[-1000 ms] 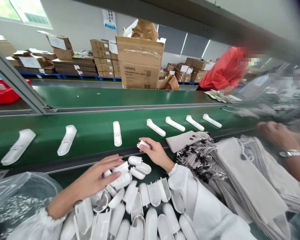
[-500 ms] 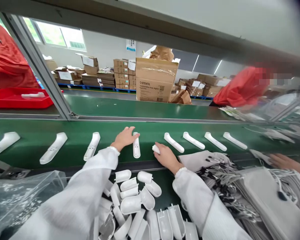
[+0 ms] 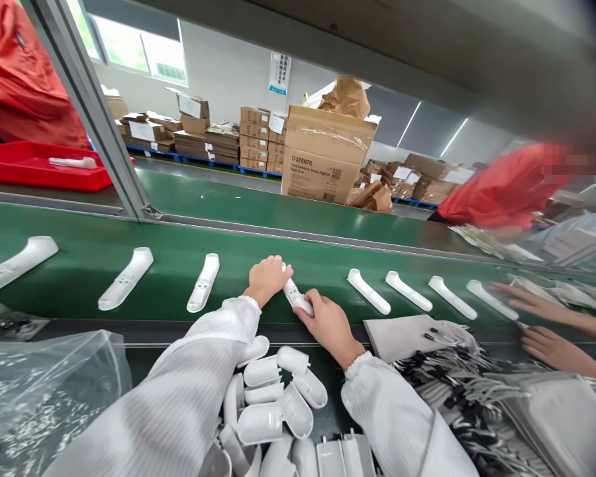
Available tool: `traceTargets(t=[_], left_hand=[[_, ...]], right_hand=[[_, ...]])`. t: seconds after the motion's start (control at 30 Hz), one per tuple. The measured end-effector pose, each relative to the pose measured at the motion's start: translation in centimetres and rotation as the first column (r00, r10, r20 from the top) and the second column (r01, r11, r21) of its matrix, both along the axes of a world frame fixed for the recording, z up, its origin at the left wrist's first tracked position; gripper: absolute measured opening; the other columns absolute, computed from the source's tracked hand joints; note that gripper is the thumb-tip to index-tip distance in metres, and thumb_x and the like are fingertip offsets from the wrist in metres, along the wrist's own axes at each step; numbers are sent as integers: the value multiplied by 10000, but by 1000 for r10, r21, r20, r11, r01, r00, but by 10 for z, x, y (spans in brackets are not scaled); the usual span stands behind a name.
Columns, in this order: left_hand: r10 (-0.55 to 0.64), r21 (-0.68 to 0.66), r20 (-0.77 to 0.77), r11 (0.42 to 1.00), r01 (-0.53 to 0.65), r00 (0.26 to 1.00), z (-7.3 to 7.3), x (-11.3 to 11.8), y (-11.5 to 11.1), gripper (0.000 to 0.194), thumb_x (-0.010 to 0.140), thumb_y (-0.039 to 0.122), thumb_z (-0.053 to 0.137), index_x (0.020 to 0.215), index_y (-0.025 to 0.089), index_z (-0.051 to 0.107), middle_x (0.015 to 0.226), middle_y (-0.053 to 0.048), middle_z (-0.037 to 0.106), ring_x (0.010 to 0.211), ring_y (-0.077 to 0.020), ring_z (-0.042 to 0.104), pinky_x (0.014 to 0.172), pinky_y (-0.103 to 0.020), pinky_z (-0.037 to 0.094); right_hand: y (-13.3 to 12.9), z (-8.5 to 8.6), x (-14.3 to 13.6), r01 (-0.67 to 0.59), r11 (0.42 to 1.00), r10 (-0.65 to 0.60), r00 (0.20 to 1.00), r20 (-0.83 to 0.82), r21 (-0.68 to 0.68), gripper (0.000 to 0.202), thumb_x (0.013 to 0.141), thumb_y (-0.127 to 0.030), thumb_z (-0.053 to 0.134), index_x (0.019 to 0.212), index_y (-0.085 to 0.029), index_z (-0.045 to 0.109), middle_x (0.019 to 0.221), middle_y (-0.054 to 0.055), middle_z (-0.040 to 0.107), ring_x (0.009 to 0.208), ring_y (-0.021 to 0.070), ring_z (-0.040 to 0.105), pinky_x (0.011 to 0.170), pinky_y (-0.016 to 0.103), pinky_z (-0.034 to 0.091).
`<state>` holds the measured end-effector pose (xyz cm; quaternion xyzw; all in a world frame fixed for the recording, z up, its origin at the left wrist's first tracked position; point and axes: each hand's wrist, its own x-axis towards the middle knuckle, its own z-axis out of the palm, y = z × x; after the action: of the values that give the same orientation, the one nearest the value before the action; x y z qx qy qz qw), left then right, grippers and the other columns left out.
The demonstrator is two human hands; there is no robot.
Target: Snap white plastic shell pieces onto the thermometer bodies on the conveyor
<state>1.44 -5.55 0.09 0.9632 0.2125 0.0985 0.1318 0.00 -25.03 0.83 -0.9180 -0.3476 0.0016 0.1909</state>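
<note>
On the green belt a white handheld device (image 3: 293, 293) lies between my hands. My left hand (image 3: 269, 278) is closed round its upper end. At its lower end my right hand (image 3: 328, 321) pinches a small white cover (image 3: 306, 306) against the device; the join is partly hidden by the fingers. Similar white devices lie to the left, the nearest one (image 3: 203, 283) with its face up. More devices lie to the right, the nearest (image 3: 369, 291) slanted. Just below my hands sits a heap of curved white covers (image 3: 261, 423).
A clear bag of small parts (image 3: 54, 397) is at the lower left. Grey cuffs with cables (image 3: 442, 338) are piled on the right, near a co-worker's hands (image 3: 551, 351). A metal post (image 3: 94, 119) and red tray (image 3: 44, 165) stand at the upper left.
My right hand has brought the small cover onto the device's lower end. The device has tilted, with my left hand now round its top. The co-worker's hands have come further into view.
</note>
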Motion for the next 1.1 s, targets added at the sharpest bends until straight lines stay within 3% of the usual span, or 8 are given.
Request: traceTargets(t=[0.2, 0.43, 0.57, 0.63, 0.73, 0.83, 0.97, 1.1], left_hand=[[69, -28, -11, 997, -69, 998, -2, 4, -6, 373, 934, 486, 417, 1074, 182, 580, 1049, -115, 663, 990, -281, 647, 826, -366, 501], [-77, -75, -45, 994, 74, 996, 8, 5, -3, 455, 946, 572, 362, 1016, 204, 621, 1090, -93, 656, 1024, -280, 623, 836, -372, 501], [-8, 105, 138, 994, -6, 990, 22, -9, 11, 473, 984, 512, 298, 1115, 187, 616, 1162, -122, 626, 1113, -296, 562, 921, -413, 459], [49, 181, 212, 979, -89, 976, 26, -16, 24, 430, 981, 439, 320, 1171, 169, 596, 1214, -145, 597, 1145, -306, 530, 949, -440, 435], [154, 188, 184, 964, -189, 971, 25, -27, 46, 381, 928, 407, 410, 1147, 166, 609, 1232, -158, 574, 1157, -318, 506, 943, -455, 435], [221, 127, 94, 964, -232, 971, 14, -35, 64, 377, 887, 400, 436, 1123, 175, 625, 1203, -147, 575, 1128, -308, 521, 890, -430, 472], [187, 36, 56, 981, -189, 981, 2, -36, 69, 342, 882, 372, 407, 1074, 214, 642, 1163, -109, 592, 1072, -272, 571, 822, -375, 505], [147, -28, -22, 989, -148, 989, 6, -30, 64, 341, 900, 394, 385, 1024, 209, 643, 1121, -105, 616, 1020, -270, 617, 833, -378, 512]], right_hand=[[-16, -6, 9, -224, 968, 235, 967, -96, 117, 231, 916, -275, 646, 1141, -230, 623, 954, 40, 678, 862, 200, 635, 785, 287, 474], [-5, -17, 32, -227, 966, 226, 974, 28, 124, 293, 927, -238, 630, 1217, -204, 658, 1158, 88, 696, 962, 241, 619, 905, 363, 477], [-7, -3, 19, -243, 920, 226, 970, 90, 309, 284, 947, -246, 579, 1208, -188, 673, 1188, 101, 665, 1010, 235, 594, 936, 365, 464], [-8, 7, 5, -347, 867, 391, 918, -57, 358, 267, 925, -275, 610, 1172, -216, 694, 1061, 58, 674, 819, 173, 600, 782, 292, 502], [-8, 20, -16, -532, 801, 594, 761, -261, 275, 312, 812, -255, 731, 1124, -266, 720, 1012, 4, 653, 696, 123, 562, 654, 239, 482], [-6, 27, -26, -555, 815, 578, 761, -294, 166, 316, 798, -241, 726, 1113, -262, 728, 1044, 9, 642, 732, 128, 589, 690, 248, 493], [-14, 36, -24, -558, 811, 585, 760, -284, 176, 376, 918, -125, 479, 1176, -269, 711, 1180, 40, 639, 990, 164, 643, 889, 280, 503], [-30, 43, -20, -688, 721, 660, 647, -383, 81, 672, 808, 57, 362, 1240, -348, 680, 1506, -11, 439, 1310, 187, 504, 1066, 310, 418]])
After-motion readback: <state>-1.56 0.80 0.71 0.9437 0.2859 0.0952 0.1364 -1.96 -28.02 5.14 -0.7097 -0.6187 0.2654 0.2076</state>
